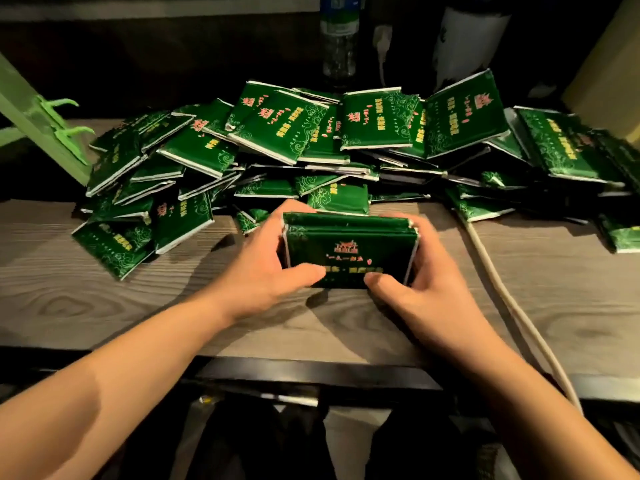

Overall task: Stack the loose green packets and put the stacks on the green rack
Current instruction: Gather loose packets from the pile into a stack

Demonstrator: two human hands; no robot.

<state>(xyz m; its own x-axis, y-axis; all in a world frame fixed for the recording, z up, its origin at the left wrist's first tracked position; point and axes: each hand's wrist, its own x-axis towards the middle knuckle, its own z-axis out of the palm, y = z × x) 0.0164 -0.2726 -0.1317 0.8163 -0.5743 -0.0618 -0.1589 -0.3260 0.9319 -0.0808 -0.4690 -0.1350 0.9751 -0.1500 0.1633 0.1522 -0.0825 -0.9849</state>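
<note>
Small stack (349, 247) of green packets held on edge on the wooden table (104, 299), just in front of the pile (311, 147), printed face toward the camera. Gripped from both ends: left hand (273, 268) curled round the left edge with thumb pressed on the front face, right hand (422, 282) curled round the right edge, thumb likewise on the front near the bottom. Loose packets heaped across the table behind, overlapping at all angles, some spilled forward at the left and right. Green rack (38, 126) at the far left, touching the pile's edge. White cable (509, 299) running down the table right of the hands. Bottle (339, 39) standing behind the pile, in shadow.
</note>
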